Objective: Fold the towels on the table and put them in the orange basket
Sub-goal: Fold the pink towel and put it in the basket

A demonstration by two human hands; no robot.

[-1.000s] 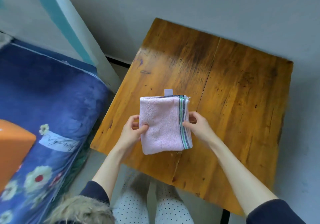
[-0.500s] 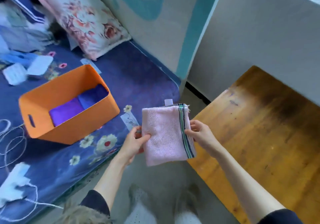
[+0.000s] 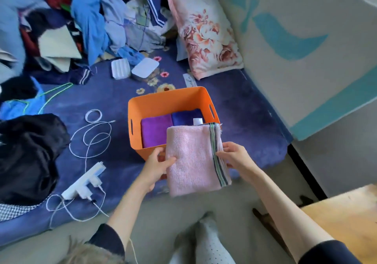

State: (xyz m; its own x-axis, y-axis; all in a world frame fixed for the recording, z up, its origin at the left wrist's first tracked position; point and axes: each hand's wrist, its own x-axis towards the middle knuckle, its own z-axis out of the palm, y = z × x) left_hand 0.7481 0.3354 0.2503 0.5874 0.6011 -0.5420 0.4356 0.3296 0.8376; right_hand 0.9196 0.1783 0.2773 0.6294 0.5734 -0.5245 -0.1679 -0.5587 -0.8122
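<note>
A bed with a deep blue floral cover fills most of the view, its far end heaped with a pile of clothes and a floral pillow leaning at the wall. A corner of the wooden desk shows at the lower right, well apart from the bed. On the cover, near its front edge, stands the orange basket, open at the top with slot handles in its side walls. Inside it lie a folded purple towel on the left and a folded dark blue towel beside it, the two touching. A folded pink towel with a striped band along its right edge is held in the air in front of the basket, covering the basket's near right corner. The left hand pinches the towel's left edge, thumb on top and fingers underneath. The right hand pinches the striped edge in the same grip. To the left on the cover lie a white power strip and a looped white cable.
</note>
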